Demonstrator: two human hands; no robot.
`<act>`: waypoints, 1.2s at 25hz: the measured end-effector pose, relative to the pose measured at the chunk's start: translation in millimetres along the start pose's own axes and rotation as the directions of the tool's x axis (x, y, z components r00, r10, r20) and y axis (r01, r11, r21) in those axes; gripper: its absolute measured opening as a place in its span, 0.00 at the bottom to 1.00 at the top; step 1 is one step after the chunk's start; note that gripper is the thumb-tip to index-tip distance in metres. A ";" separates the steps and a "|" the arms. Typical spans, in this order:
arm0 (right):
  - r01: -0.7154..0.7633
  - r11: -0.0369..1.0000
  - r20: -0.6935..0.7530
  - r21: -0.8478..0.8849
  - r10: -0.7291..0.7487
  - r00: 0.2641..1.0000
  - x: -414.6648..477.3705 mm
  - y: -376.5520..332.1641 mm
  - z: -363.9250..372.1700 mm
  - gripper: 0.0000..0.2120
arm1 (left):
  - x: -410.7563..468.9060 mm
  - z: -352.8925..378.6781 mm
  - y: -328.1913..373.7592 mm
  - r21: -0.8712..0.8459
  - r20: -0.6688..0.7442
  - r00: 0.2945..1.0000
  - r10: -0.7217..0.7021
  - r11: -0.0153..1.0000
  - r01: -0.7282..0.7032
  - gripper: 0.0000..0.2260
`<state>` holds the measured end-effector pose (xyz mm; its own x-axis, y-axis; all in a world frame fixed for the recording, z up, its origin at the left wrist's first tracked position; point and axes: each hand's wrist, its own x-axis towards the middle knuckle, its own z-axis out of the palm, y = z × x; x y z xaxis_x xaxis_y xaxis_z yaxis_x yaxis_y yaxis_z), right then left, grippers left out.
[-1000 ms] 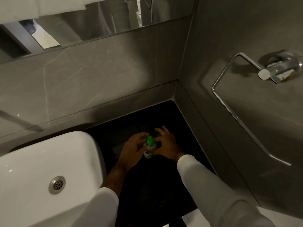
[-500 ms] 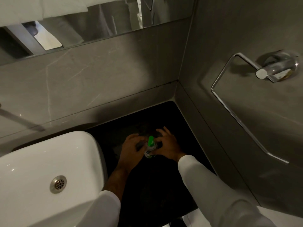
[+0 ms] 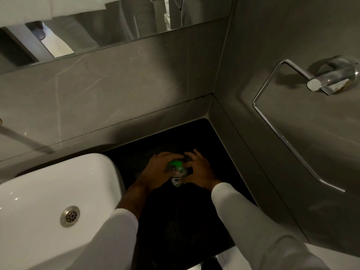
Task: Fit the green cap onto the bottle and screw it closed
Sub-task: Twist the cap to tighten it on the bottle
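A small clear bottle (image 3: 177,181) with a green-and-white label stands on the black countertop (image 3: 175,221), near the corner of the walls. A green cap (image 3: 176,164) sits on top of it. My left hand (image 3: 155,173) curls over the cap from the left, fingers wrapped around it. My right hand (image 3: 198,171) holds the bottle's body from the right, fingers spread around it. Most of the bottle is hidden between the two hands, and the spot is dim and a little blurred.
A white basin (image 3: 54,201) with a metal drain (image 3: 70,216) lies close on the left. Grey tiled walls meet in a corner behind the bottle. A chrome towel ring (image 3: 288,141) hangs on the right wall. A mirror (image 3: 97,22) runs above.
My left hand has closed over the green cap, which showed more fully before. Both hands stay at the bottle; the view has shifted slightly.
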<state>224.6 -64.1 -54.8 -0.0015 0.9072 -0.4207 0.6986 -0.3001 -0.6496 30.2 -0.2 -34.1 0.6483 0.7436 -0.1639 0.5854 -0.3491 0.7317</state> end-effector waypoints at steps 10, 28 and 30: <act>0.028 0.999 -0.004 0.033 -0.028 1.000 -1.4 1.9 4.3 0.23 | -5.1 -34.0 26.7 0.373 -0.039 0.975 0.219 0.908 -0.189 0.18; 0.018 0.999 -0.060 -0.031 -0.020 0.998 -24.8 -8.9 13.7 0.24 | -19.6 -2.5 28.3 -0.122 -0.060 0.911 -0.409 0.908 0.400 0.08; 0.015 0.999 -0.063 -0.034 -0.017 0.998 -25.2 -8.8 15.7 0.25 | -19.4 -5.9 31.9 -0.073 -0.084 0.914 -0.398 0.917 0.392 0.07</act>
<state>207.2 -89.0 -48.4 0.0313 0.9290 -0.3688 0.7223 -0.2760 -0.6341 33.4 -22.4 -3.6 0.3185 0.8662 -0.3852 0.7556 0.0134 0.6549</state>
